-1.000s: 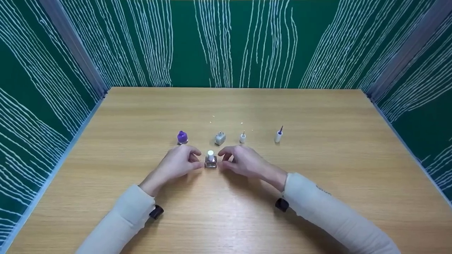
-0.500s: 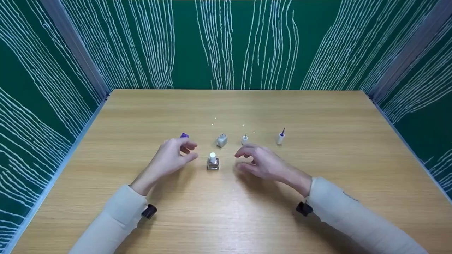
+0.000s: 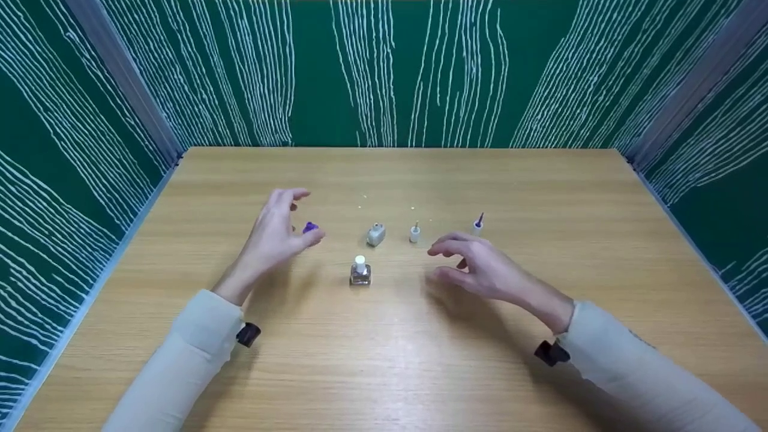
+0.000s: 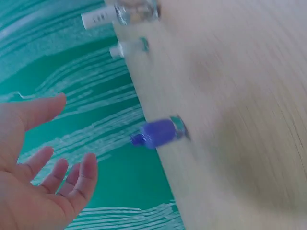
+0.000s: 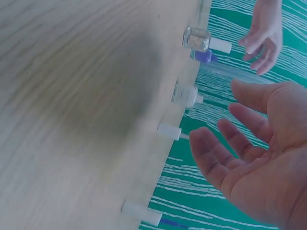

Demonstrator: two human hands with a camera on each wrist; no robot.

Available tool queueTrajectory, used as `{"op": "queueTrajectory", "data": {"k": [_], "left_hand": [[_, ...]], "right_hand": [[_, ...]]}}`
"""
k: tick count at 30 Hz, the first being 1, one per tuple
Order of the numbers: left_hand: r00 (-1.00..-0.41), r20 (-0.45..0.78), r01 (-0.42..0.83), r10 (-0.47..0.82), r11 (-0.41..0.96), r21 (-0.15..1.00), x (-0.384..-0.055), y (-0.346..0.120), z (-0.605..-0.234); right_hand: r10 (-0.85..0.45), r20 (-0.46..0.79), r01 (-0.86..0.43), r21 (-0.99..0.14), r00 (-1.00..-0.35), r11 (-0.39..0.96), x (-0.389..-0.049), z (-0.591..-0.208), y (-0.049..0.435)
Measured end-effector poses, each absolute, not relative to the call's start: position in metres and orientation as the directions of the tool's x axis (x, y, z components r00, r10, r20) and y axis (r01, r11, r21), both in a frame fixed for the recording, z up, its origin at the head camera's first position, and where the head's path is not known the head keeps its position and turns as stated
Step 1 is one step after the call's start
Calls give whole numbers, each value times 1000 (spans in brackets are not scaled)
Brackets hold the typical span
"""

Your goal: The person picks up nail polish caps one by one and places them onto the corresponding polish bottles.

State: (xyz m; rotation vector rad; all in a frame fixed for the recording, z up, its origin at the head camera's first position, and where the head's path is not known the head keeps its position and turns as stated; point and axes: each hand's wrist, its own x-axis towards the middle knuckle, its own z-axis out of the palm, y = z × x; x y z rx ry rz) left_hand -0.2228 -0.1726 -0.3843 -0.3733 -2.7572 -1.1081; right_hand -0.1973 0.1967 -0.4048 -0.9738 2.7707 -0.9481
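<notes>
My left hand [image 3: 273, 228] hovers beside the purple nail polish bottle [image 4: 160, 133], thumb and fingers spread and holding nothing. That bottle stands uncapped, partly hidden behind the thumb in the head view. Over the right side of the table my right hand [image 3: 480, 267] hangs with loosely bent fingers, also holding nothing. It overlaps the base of a white cap with a purple brush [image 3: 478, 225]. Between the hands stands a clear nail polish bottle [image 3: 360, 274] with its white cap on. Farther back are an uncapped whitish glitter bottle [image 3: 375, 235] and a white brush cap [image 3: 414, 234] standing brush up.
Tiny white specks [image 3: 365, 197] lie on the wooden table [image 3: 384, 360] behind the bottles. Green panels with white streaks [image 3: 411, 72] rise along the back and both sides.
Both hands have drawn away from the capped clear bottle. The left moved back and left to the purple bottle, its fingers spreading; the right moved rightward. The bottles stay put.
</notes>
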Motion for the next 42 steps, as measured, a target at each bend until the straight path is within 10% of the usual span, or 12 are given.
{"op": "queueTrajectory", "data": {"k": [18, 42], "left_hand": [[-973, -177, -55, 149, 595, 802, -256, -192, -403], [-963, -234, -121, 135, 557, 822, -261, -186, -419]], "right_hand": [[-519, 111, -457, -649, -848, 608, -200, -422, 236], [-498, 39, -364, -730, -866, 578, -208, -435, 252]]}}
